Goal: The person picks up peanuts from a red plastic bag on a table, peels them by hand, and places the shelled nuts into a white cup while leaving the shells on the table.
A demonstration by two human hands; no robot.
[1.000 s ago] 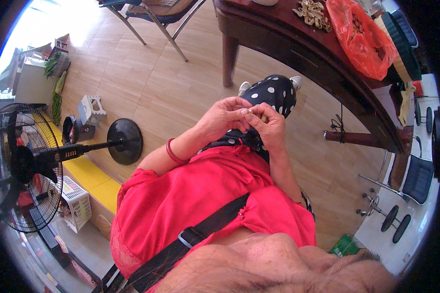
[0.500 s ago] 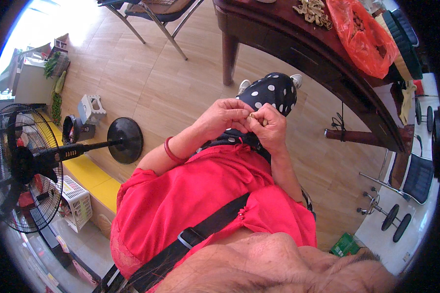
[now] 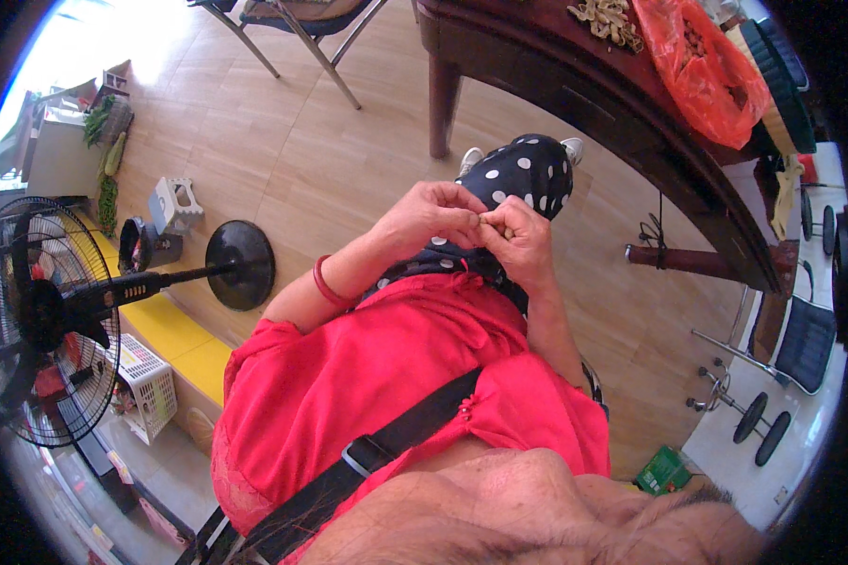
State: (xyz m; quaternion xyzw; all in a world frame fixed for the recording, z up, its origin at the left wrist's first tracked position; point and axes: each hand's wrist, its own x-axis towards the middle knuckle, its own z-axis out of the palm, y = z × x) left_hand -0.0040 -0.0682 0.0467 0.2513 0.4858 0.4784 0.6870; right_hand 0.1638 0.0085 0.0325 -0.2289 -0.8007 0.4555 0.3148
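Observation:
My left hand (image 3: 435, 217) and my right hand (image 3: 522, 243) meet above my lap. The fingertips of both are pinched together on a small tan peanut (image 3: 484, 220), mostly covered by fingers. Something brownish also shows inside the curled right fingers, too small to make out. Up on the dark red table (image 3: 537, 61) lies a heap of pale peanut shells (image 3: 608, 21). Beside it, an open red plastic bag (image 3: 716, 99) has small reddish-brown nuts in it.
A standing fan (image 3: 47, 320) with a round black base is on my left, near a white plastic basket (image 3: 148, 386) and a small light stool (image 3: 174, 205). Ahead stands a folding chair (image 3: 311, 24). The table's dark leg (image 3: 443, 113) is just beyond my knees.
My right fingers have shifted and closed in more, so less of the peanut shows between the hands. The left hand has stayed almost in place.

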